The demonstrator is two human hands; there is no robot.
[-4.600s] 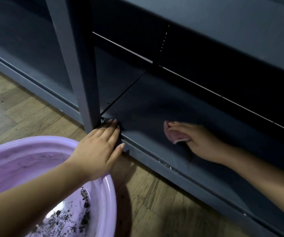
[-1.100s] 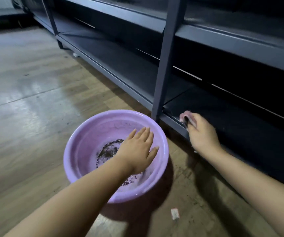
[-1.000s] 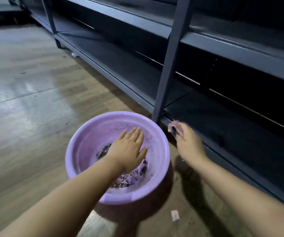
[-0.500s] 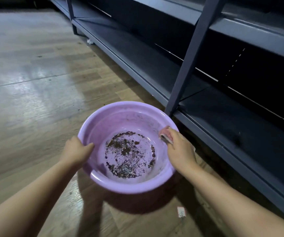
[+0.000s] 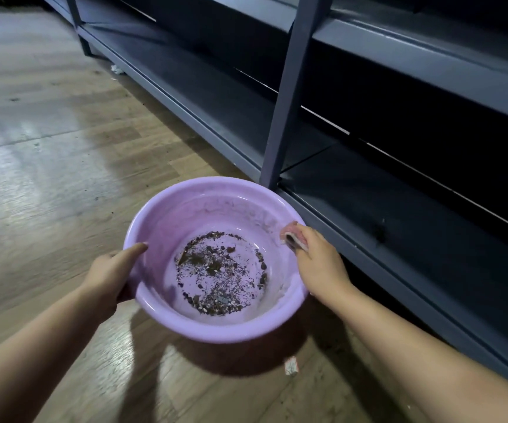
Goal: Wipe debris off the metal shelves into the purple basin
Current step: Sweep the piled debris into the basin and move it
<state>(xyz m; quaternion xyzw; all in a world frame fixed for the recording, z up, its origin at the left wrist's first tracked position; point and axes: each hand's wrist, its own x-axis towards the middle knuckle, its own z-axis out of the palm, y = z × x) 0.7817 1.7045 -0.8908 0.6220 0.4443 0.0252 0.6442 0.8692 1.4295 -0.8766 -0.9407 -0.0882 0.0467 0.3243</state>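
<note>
The purple basin (image 5: 167, 227) is held above the wooden floor, with dark debris (image 5: 219, 276) scattered over its bottom. My left hand (image 5: 110, 274) grips its left rim, thumb along the edge and fingers under it. My right hand (image 5: 317, 264) grips the right rim and also pinches a folded pink cloth (image 5: 294, 236) against it. The grey metal shelves (image 5: 368, 209) run along the right; a small dark clump of debris (image 5: 379, 232) lies on the bottom shelf.
A grey upright post (image 5: 289, 96) stands just behind the basin. A small white scrap (image 5: 291, 366) lies on the floor under the basin, and a white bit (image 5: 115, 68) lies by the far shelf edge. Wooden floor (image 5: 48, 148) spreads to the left.
My right hand came off the bottom shelf with the cloth and took the basin's right rim. My left hand moved from inside the basin to its left rim. The basin has risen off the floor.
</note>
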